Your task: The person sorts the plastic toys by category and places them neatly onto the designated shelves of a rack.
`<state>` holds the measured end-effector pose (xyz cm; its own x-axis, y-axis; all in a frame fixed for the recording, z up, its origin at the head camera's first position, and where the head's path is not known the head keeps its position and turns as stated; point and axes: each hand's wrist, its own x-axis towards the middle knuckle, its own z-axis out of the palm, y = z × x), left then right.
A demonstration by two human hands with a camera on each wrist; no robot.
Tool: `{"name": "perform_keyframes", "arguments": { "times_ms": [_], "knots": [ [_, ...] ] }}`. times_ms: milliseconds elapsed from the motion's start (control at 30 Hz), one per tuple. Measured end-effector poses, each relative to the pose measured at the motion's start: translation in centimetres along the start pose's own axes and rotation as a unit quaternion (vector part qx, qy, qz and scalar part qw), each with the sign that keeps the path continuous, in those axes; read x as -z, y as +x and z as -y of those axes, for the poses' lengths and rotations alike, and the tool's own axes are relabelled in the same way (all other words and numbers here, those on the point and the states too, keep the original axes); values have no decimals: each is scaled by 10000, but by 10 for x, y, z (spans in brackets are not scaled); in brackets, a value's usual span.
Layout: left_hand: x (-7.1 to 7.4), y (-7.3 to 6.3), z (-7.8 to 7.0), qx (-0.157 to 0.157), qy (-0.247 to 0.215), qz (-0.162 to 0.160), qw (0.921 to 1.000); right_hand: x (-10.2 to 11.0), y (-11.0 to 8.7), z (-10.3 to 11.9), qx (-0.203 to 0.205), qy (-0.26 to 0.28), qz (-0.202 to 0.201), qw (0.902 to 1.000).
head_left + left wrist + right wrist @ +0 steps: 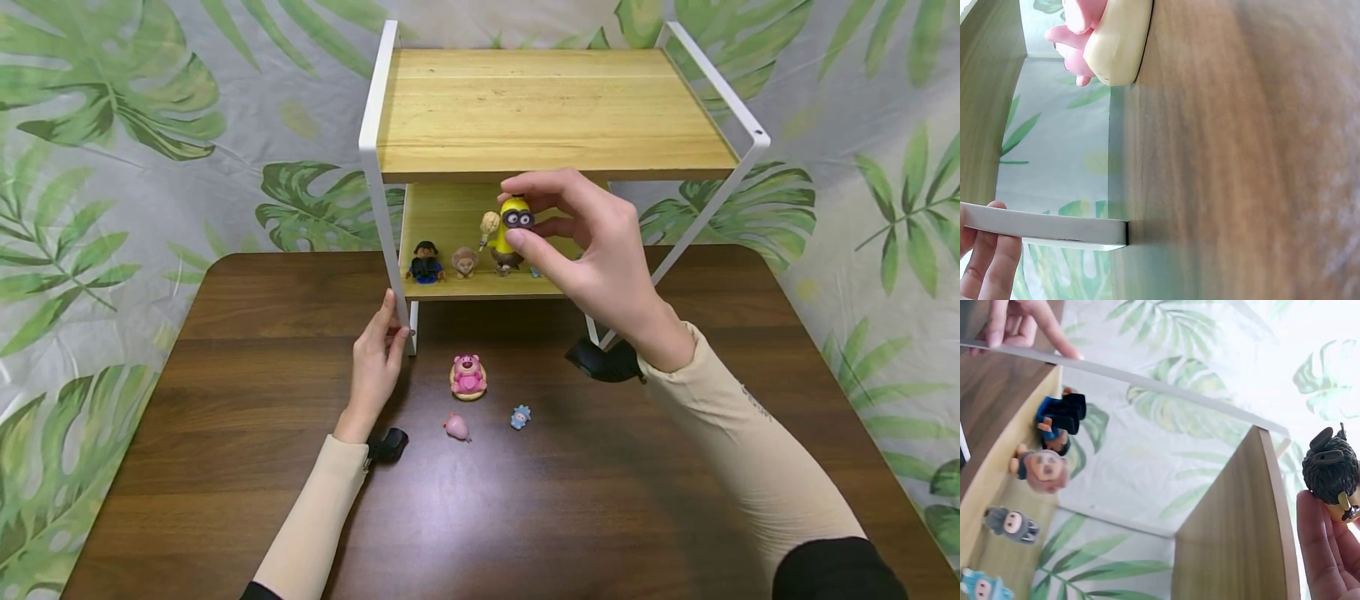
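Observation:
My right hand (600, 246) pinches a yellow Minion figurine (516, 218) between thumb and fingers, in front of the two-tier shelf (540, 108). The figurine has goggles, a dark skirt-like lower part and a tan round-headed stick at its side. In the right wrist view its dark, textured lower part (1329, 465) shows. My left hand (375, 354) holds the shelf's white side frame (1054, 226) near the bottom, fingers round it. On the lower board stand a black-and-blue figure (426, 263), a brown furry figure (464, 262), a grey figure (1013, 525) and a light-blue figure (985, 586).
On the brown table (225, 467), before the shelf, lie a pink bear on a cream ring (468, 377), a small pink figure (456, 427) and a small blue figure (521, 417). A leaf-patterned cloth (112, 167) hangs behind. The upper board overhangs the lower one.

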<state>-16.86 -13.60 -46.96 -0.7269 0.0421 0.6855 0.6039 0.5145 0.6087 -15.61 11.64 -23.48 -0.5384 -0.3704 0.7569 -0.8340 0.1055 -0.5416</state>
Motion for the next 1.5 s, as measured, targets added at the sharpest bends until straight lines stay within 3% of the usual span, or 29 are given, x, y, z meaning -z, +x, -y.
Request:
{"name": "perform_keyframes", "arguments": {
  "times_ms": [567,1067,1367,1500],
  "knots": [
    [0,-1,1,24,27,-2,10000,-6,41,0,336,-114,-17,9994],
    [0,-1,1,46,84,35,9999,-20,72,0,-223,-120,-115,9996],
    [1,-1,0,86,66,68,9999,-27,86,-6,-433,-474,35,9979],
    [1,0,-1,53,63,53,10000,-29,89,-10,-312,-697,121,9970]
  ]
}}
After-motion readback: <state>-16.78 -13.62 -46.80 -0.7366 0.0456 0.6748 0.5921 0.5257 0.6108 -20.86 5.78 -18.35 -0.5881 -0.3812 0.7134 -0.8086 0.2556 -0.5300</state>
